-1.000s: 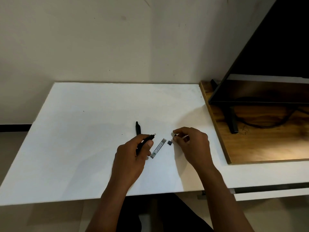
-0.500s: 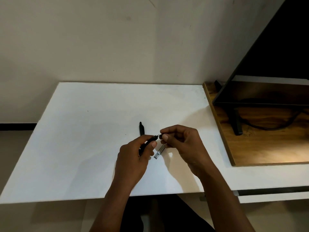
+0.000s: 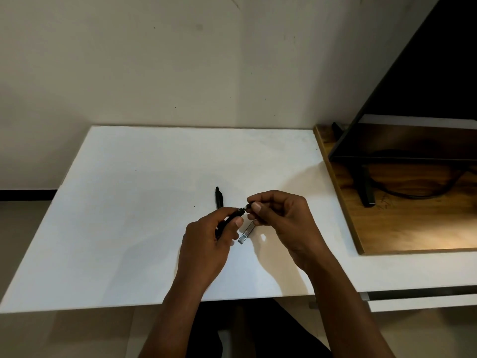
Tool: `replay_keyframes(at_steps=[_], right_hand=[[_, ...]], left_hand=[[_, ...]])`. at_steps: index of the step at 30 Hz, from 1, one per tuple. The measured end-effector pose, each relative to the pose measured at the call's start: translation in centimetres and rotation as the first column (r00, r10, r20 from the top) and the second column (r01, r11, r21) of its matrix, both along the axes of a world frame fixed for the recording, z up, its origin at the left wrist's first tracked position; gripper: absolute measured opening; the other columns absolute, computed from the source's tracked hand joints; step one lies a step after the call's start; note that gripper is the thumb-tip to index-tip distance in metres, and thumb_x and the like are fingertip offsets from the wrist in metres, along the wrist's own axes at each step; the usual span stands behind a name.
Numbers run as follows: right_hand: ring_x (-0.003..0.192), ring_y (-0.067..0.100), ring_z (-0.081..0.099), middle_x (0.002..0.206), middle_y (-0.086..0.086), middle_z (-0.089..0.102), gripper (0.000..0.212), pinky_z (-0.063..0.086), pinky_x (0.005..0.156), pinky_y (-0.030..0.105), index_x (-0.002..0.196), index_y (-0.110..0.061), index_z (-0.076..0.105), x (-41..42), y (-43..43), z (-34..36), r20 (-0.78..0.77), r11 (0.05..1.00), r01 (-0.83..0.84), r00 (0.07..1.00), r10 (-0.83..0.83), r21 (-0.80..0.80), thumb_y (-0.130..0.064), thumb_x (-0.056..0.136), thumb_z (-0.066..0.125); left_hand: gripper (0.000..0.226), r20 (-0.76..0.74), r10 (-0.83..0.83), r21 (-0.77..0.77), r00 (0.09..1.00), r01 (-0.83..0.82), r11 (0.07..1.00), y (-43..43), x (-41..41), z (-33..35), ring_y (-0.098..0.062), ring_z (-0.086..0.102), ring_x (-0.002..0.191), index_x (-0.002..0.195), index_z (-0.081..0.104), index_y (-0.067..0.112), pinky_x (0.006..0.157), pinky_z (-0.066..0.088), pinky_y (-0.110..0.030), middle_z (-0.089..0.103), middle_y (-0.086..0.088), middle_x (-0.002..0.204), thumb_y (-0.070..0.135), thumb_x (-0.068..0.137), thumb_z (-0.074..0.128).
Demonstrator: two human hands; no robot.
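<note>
Gripping a black pen [image 3: 236, 214] near frame centre, the left hand [image 3: 206, 244] angles its long axis from lower left to upper right, tip toward the right hand [image 3: 281, 220], which pinches what may be a small cap [image 3: 248, 205] at that tip. A clear case [image 3: 245, 235] lies on the table [image 3: 129, 202] just below them.

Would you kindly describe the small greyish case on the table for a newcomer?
On the white table left of the wooden board, find the two hands near the front middle. The case lies in the gap between the left hand and right hand. It is slim, greyish and see-through, unlike the black pen held above it and the black piece behind.
</note>
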State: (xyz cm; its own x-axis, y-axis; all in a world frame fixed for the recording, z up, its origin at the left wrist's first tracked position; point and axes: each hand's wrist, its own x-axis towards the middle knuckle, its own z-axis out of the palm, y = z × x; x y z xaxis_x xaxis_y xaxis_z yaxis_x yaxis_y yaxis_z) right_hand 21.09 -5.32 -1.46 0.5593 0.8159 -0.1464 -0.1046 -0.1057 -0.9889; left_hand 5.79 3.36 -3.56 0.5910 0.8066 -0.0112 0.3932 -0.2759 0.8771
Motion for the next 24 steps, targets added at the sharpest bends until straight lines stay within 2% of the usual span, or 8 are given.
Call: replay_keyframes(at_steps=[9, 13, 18, 24], right_hand=[[0.082, 0.022, 0.076, 0.086, 0.005, 0.080, 0.016, 0.061, 0.075, 0.029, 0.099, -0.016, 0.079, 0.09, -0.11, -0.11, 0.105, 0.999, -0.008, 0.994, 0.014, -0.054, -0.007, 0.092, 0.068], [0.081, 0.021, 0.076, 0.085, 0.007, 0.079, 0.015, 0.061, 0.074, 0.028, 0.100, -0.013, 0.079, 0.12, -0.15, 0.02, 0.090, 0.999, -0.028, 0.995, 0.032, -0.046, -0.006, 0.093, 0.068], [0.077, 0.016, 0.074, 0.083, 0.009, 0.078, 0.012, 0.057, 0.071, 0.023, 0.100, -0.006, 0.077, 0.56, -0.49, 0.16, 0.045, 0.997, -0.053, 0.997, 0.055, -0.055, -0.008, 0.093, 0.068], [0.078, 0.017, 0.073, 0.083, 0.011, 0.077, 0.011, 0.059, 0.072, 0.026, 0.097, -0.007, 0.078, 0.42, -0.47, 0.23, 0.068, 0.995, -0.074, 0.995, 0.078, -0.061, -0.011, 0.093, 0.069]], left_hand=[[0.022, -0.014, -0.021, 0.010, 1.000, 0.022, 1.000, -0.06, -0.02, 0.23, 0.002, 0.068, 0.062, 0.108, 0.072, 0.040, 0.062, 0.057, -0.028, 0.073, 0.017, 0.069, 0.049, 0.093, 0.058], [0.027, -0.010, -0.022, -0.005, 1.000, 0.022, 1.000, -0.02, -0.07, 0.29, 0.001, 0.069, 0.063, 0.109, 0.073, 0.038, 0.064, 0.060, -0.031, 0.074, 0.016, 0.070, 0.051, 0.091, 0.058], [0.023, -0.005, -0.035, 0.016, 0.999, 0.035, 0.999, -0.19, 0.06, 0.36, 0.004, 0.068, 0.067, 0.109, 0.072, 0.042, 0.060, 0.051, -0.019, 0.073, 0.020, 0.071, 0.050, 0.093, 0.058], [0.027, -0.014, -0.043, 0.038, 0.999, 0.044, 0.998, -0.17, 0.03, 0.46, 0.003, 0.069, 0.069, 0.111, 0.072, 0.038, 0.062, 0.049, -0.015, 0.075, 0.018, 0.076, 0.051, 0.092, 0.057]])
